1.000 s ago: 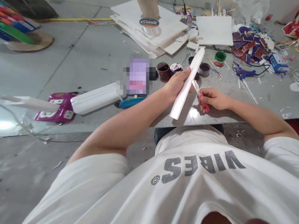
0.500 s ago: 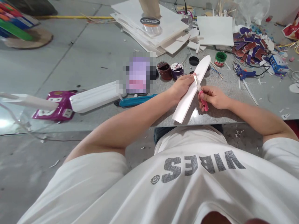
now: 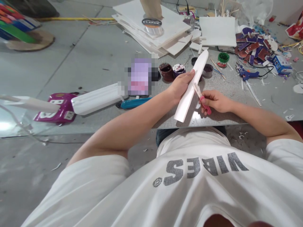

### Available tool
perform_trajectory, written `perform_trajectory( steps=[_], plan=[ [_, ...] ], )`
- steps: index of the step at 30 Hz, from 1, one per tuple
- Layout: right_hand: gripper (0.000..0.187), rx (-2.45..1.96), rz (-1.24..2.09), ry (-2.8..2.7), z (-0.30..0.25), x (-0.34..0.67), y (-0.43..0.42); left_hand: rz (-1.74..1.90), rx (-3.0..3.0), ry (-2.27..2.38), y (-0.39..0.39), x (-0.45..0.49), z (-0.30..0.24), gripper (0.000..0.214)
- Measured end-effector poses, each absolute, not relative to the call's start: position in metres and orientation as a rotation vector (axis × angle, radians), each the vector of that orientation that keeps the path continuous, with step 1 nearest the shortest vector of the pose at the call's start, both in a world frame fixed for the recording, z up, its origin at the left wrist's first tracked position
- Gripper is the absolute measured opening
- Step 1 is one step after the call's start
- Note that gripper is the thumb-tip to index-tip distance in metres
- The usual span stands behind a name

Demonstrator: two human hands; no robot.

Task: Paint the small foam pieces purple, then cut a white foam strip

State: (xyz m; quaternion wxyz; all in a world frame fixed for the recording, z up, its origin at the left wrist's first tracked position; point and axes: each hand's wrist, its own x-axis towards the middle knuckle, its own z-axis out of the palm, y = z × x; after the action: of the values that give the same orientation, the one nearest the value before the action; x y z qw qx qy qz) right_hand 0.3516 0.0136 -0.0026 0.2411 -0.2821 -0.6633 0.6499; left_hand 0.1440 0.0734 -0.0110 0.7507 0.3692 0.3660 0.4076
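Note:
My left hand [image 3: 181,85] is closed on the left edge of a long white strip [image 3: 188,100], which looks like foam board with a rounded far end. The strip is held slanted above the table near its front edge. In my right hand [image 3: 214,100] is a pair of scissors [image 3: 205,106] with pink handles. Their blades lie at the strip's right edge, around its middle; whether they are open or closed I cannot tell. Just beyond the strip stand open jars of brown paint [image 3: 166,72] and purple paint [image 3: 179,70].
A blue glue gun [image 3: 247,73] and a green jar [image 3: 222,60] stand to the right, before a heap of coloured scraps [image 3: 255,47]. White boards [image 3: 132,19] are stacked at the back. Leftward lie a teal cutter [image 3: 134,102], a white folded piece [image 3: 99,98] and a purple shell [image 3: 58,108].
The white strip has shifted slightly left and turned a little more upright, with my left hand moving along. The scissor blades have slid from over the strip to its right edge.

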Motion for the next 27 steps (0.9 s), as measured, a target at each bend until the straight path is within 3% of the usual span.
perform_trajectory(
  steps=[6, 20, 27],
  plan=[
    [0.064, -0.857, 1.565, -1.663, -0.003, 0.353, 0.023, 0.895, 0.908, 0.764, 0.06, 0.154, -0.012, 0.04],
    [0.063, -0.844, 1.689, -1.789, 0.001, 0.352, 0.019, 0.913, 0.903, 0.791, 0.067, 0.146, -0.013, 0.026],
    [0.061, -0.797, 1.718, -1.82, -0.002, 0.352, 0.017, 0.943, 0.904, 0.811, 0.067, 0.148, -0.011, 0.034]
  ],
)
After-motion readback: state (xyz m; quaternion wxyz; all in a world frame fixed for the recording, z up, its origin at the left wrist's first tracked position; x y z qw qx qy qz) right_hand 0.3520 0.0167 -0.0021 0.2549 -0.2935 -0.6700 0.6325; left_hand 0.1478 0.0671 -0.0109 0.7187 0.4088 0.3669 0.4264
